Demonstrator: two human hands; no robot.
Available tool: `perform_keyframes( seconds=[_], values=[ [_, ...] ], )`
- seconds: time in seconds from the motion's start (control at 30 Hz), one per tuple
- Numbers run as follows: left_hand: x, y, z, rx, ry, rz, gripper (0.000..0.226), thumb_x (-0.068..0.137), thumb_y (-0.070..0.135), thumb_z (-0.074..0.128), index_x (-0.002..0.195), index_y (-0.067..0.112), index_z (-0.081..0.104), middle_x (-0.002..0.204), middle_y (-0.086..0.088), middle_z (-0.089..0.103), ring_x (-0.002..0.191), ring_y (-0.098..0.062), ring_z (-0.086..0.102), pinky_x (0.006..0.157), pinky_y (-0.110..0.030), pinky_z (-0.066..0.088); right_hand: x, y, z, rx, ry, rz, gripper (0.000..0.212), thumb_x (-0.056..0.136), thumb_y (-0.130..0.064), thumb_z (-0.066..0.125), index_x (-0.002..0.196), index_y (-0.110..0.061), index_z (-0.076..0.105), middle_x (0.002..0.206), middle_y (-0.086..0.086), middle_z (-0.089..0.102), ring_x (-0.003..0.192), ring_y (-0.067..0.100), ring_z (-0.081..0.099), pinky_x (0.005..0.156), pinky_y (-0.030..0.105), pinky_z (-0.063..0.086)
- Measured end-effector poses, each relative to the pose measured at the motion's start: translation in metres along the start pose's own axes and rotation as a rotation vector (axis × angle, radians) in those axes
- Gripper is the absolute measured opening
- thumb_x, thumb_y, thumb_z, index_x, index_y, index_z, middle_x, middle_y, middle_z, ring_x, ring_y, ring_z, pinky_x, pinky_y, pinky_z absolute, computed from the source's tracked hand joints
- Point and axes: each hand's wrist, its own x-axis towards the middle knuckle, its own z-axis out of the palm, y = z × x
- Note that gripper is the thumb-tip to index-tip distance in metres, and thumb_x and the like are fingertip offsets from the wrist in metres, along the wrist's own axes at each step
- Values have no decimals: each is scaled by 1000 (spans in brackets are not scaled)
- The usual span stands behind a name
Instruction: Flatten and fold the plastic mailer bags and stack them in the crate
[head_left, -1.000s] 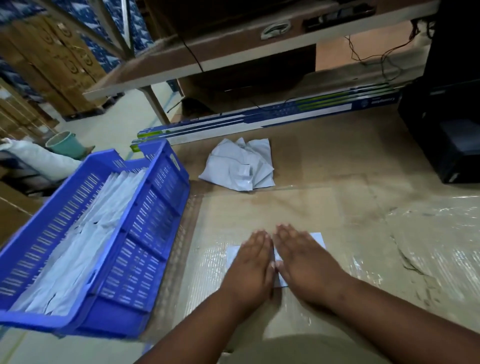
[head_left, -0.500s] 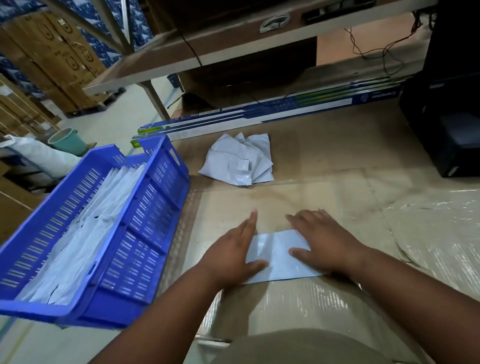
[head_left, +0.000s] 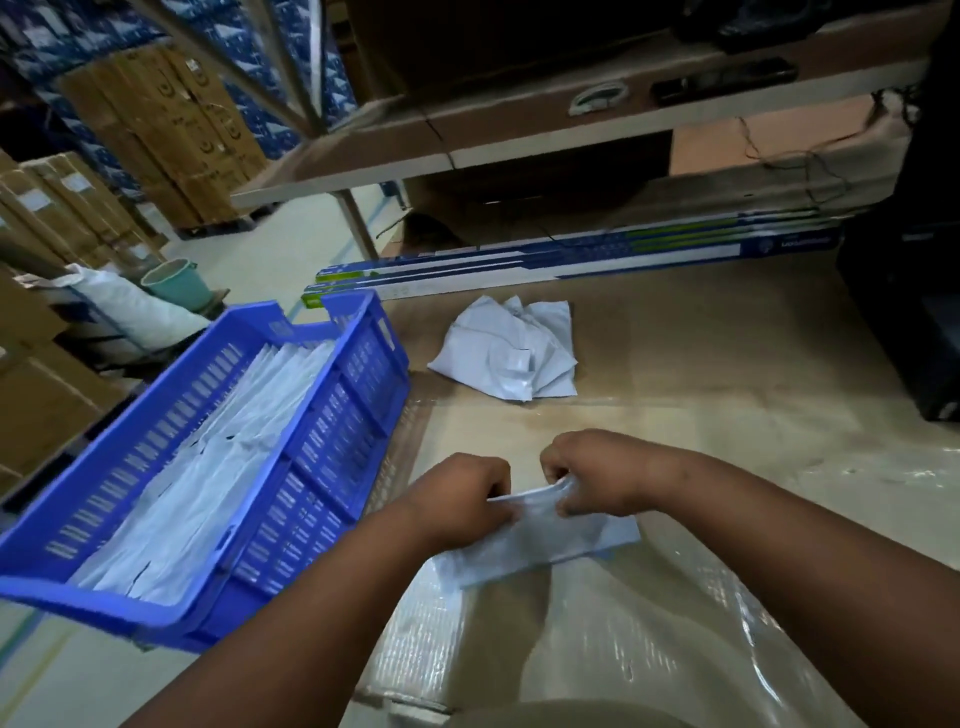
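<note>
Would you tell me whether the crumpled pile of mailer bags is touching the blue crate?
Apart. The head view shows bare table between the crumpled pile and the blue crate.

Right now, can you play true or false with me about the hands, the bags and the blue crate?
1. Both hands, left hand and right hand, grip the mailer bag. True.
2. The blue crate is empty. False: white folded bags lie inside it.
3. The crumpled bags lie on the table beyond the hands. True.
4. The crate sits to the person's right. False: it is on the left.
</note>
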Motion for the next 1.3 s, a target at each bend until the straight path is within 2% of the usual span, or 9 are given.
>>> perform_keyframes(
  seconds=[0.1, 0.27, 0.43, 0.67, 0.93, 1.07, 1.17, 1.23, 1.3],
  values=[
    [-26, -21, -32, 19, 120, -89, 23, 89, 50, 72, 95, 31, 62, 95, 8, 68, 88, -16, 62, 75, -37, 53, 14, -31, -41, -31, 8, -66, 24, 84, -41, 74, 87, -41, 51, 89, -9, 62, 81, 21, 65, 71, 49, 58],
    [-67, -62, -98, 45, 207, -250, 35, 76, 60, 65, 86, 26, 65, 92, 4, 73, 93, -20, 68, 78, -40, 55, 46, -105, -110, -157, 70, -308, 10, 98, -32, 67, 97, -36, 58, 94, -12, 61, 94, 19, 63, 86, 39, 52],
    [-117, -97, -159, 19, 367, -417, 40, 82, 62, 70, 83, 22, 66, 83, 2, 68, 84, -20, 64, 72, -40, 55, 92, -180, -158, -328, 104, -403, 14, 103, -35, 60, 115, -30, 65, 103, -9, 65, 96, 16, 60, 74, 31, 38],
    [-193, -174, -207, -106, 446, -544, 39, 85, 38, 84, 67, 23, 53, 66, 7, 49, 60, -6, 46, 52, -26, 29, 168, -295, -205, -529, 107, -482, 28, 103, -35, 61, 130, -29, 64, 127, -1, 67, 117, 27, 62, 91, 34, 47],
    [-215, -243, -162, -69, -75, -609, 31, 84, 35, 82, 82, 8, 66, 78, -6, 75, 68, -23, 65, 52, -25, 42, 268, -383, -151, -798, -291, -400, 38, 96, -31, 74, 132, -21, 67, 122, 6, 71, 99, 25, 66, 80, 29, 50],
    [-193, -267, -129, -20, -350, -592, 44, 85, 51, 82, 94, 8, 75, 84, -3, 75, 80, -27, 66, 67, -30, 52, 289, -395, -102, -936, -536, -415, 44, 102, -36, 67, 139, -13, 63, 114, 10, 63, 76, 16, 54, 41, 9, 38],
    [-179, -278, -110, 19, -516, -589, 39, 81, 47, 87, 81, 11, 71, 74, 0, 68, 79, -30, 65, 91, -42, 60, 302, -396, -65, -932, -615, -398, 48, 96, -43, 73, 137, -18, 65, 114, 8, 68, 81, 19, 60, 68, 19, 50],
    [-175, -281, -109, 60, -538, -573, 30, 85, 37, 85, 74, 14, 70, 72, -1, 66, 76, -29, 63, 88, -39, 59, 309, -392, -47, -943, -693, -398, 61, 87, -47, 81, 141, -27, 64, 121, 5, 72, 100, 23, 65, 88, 31, 50],
    [-173, -285, -111, 110, -543, -560, 29, 90, 29, 81, 69, 16, 67, 72, -1, 64, 78, -28, 63, 86, -38, 56, 314, -389, -37, -939, -724, -356, 70, 79, -47, 87, 142, -29, 64, 119, 2, 71, 99, 21, 64, 82, 29, 50]
  ],
)
